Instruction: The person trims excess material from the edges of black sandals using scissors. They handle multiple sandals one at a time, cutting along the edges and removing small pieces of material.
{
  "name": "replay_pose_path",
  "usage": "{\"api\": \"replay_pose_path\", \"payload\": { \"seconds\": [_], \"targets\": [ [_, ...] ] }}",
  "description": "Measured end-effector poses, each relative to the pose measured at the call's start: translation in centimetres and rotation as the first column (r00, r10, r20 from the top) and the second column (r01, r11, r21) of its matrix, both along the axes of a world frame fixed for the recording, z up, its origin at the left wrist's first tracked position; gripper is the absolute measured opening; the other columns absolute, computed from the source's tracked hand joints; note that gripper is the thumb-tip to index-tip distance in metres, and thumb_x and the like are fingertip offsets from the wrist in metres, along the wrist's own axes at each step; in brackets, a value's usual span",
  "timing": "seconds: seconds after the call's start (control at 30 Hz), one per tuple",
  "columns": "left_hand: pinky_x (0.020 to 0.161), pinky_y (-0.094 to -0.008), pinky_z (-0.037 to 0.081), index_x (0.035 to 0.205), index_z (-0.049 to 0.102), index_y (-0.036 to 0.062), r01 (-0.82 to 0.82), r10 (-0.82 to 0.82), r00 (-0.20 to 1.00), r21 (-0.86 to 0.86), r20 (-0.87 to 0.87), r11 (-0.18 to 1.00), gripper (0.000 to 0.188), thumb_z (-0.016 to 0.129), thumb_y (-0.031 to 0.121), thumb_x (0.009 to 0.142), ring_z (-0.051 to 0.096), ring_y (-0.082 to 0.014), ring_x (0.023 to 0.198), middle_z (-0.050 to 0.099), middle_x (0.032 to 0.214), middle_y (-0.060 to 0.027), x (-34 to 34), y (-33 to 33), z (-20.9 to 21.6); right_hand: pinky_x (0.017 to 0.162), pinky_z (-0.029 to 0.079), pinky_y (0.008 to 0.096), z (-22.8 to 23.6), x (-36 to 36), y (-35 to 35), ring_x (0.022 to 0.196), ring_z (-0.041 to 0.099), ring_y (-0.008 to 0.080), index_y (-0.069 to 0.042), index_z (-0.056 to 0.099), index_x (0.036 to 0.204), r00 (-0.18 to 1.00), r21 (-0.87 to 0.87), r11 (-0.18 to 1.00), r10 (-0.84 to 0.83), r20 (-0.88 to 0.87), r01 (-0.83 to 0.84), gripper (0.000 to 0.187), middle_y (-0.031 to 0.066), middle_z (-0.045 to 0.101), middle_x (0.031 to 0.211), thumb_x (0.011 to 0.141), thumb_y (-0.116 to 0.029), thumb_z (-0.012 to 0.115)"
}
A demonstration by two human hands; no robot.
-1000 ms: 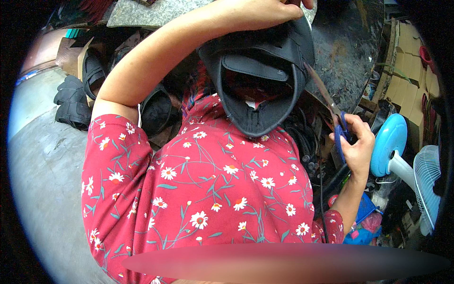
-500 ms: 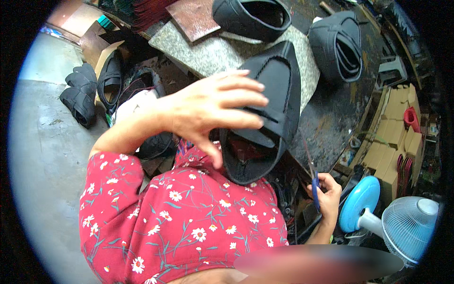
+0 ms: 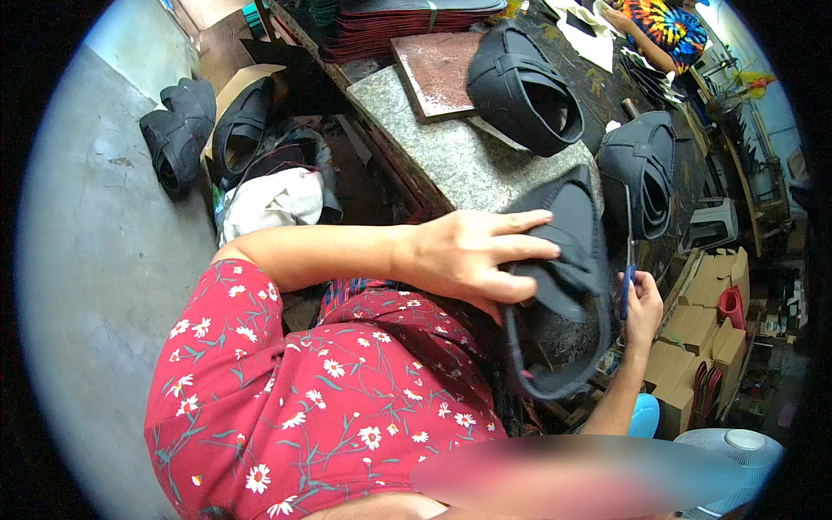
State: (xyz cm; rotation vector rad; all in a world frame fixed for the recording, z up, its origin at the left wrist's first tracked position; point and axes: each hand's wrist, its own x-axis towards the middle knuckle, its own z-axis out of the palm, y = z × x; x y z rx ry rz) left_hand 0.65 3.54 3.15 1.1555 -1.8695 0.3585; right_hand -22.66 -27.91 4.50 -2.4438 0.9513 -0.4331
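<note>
My left hand (image 3: 472, 257) grips a black shoe upper (image 3: 568, 230) by its left side. Its fingers lie over the front straps, and the thumb is hidden behind the edge. The upper is held with its pointed front away from me, and its wide oval opening faces me. To the right of it, my right hand (image 3: 643, 305) is closed round the blue handles of a pair of scissors (image 3: 628, 276). The thin blades point away from me, beside the upper and apart from it.
On the dark table, a grey speckled slab (image 3: 416, 130) bears a reddish-brown block (image 3: 438, 65) and another black shoe (image 3: 524, 91). A further black shoe (image 3: 640, 169) stands at right. Cardboard boxes (image 3: 689, 347) and a fan (image 3: 732, 455) are lower right. Another person's arm (image 3: 646, 43) reaches in far right.
My left hand has gone from spread fingers over the shoe upper to a grip on it. The scissors now point straighter away from me. The whole view has shifted, showing more of the table's far side.
</note>
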Motion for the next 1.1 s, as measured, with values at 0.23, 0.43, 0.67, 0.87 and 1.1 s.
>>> {"api": "replay_pose_path", "payload": {
  "seconds": [0.23,0.43,0.67,0.87,1.1],
  "targets": [
    [0.073,-0.0296,0.055,0.123,0.053,0.0012,0.441,-0.226,0.134,-0.147,-0.965,0.885,0.061,0.081,0.039,0.085,0.064,-0.0147,0.086,0.066,0.101,-0.0074,-2.5,-5.2,2.9,0.077,0.053,0.03,0.4,-8.0,-4.0,0.085,0.067,0.0189,0.001,0.062,0.118,0.927,-0.092,0.964,0.267,0.263,-0.251,0.03,0.0115,0.071,0.099,0.098,-0.021,0.063],
    [0.047,-0.0334,0.055,0.116,0.06,-0.0061,0.525,0.435,0.3,0.528,-0.849,0.668,0.08,0.07,0.066,0.084,0.067,-0.0193,0.064,0.067,0.087,-0.0121,2.9,-10.0,0.3,0.063,0.05,0.023,3.3,-10.6,2.1,0.067,0.06,0.0098,0.002,0.059,0.122,0.947,0.319,0.945,-0.167,0.276,0.074,0.028,0.008,0.068,0.09,0.096,-0.007,0.06],
    [0.057,-0.0415,0.06,0.099,0.069,-0.0033,-0.206,0.548,0.765,0.676,-0.339,0.707,0.06,0.071,0.055,0.086,0.073,-0.0338,0.068,0.069,0.071,-0.0213,5.4,-8.7,1.9,0.069,0.05,0.0389,3.4,-8.4,10.4,0.072,0.065,0.0277,-0.008,0.071,0.103,0.957,-0.182,0.978,0.049,-0.287,-0.105,0.03,0.0104,0.071,0.082,0.078,-0.022,0.078],
    [0.072,-0.0399,0.056,0.1,0.065,0.0057,-0.146,0.121,0.986,-0.232,-0.116,0.962,0.016,0.066,0.006,0.084,0.067,-0.0306,0.082,0.063,0.089,-0.0112,0.9,-8.8,4.8,0.067,0.049,0.043,4.2,-6.5,12.1,0.07,0.061,0.0321,-0.012,0.073,0.098,0.916,-0.298,0.935,0.063,-0.396,-0.194,0.033,0.0103,0.069,0.075,0.074,-0.031,0.081],
    [0.08,-0.0408,0.056,0.116,0.067,0.0058,0.015,-0.082,0.983,0.373,0.163,0.928,0.034,0.065,0.007,0.082,0.068,-0.0302,0.098,0.064,0.11,-0.0113,-0.8,-13.2,1.6,0.074,0.047,0.0386,8.9,-6.7,12.9,0.072,0.062,0.028,-0.011,0.073,0.097,0.887,-0.419,0.874,0.03,-0.46,-0.247,0.036,0.0068,0.073,0.086,0.065,-0.024,0.083]
  ]
}}
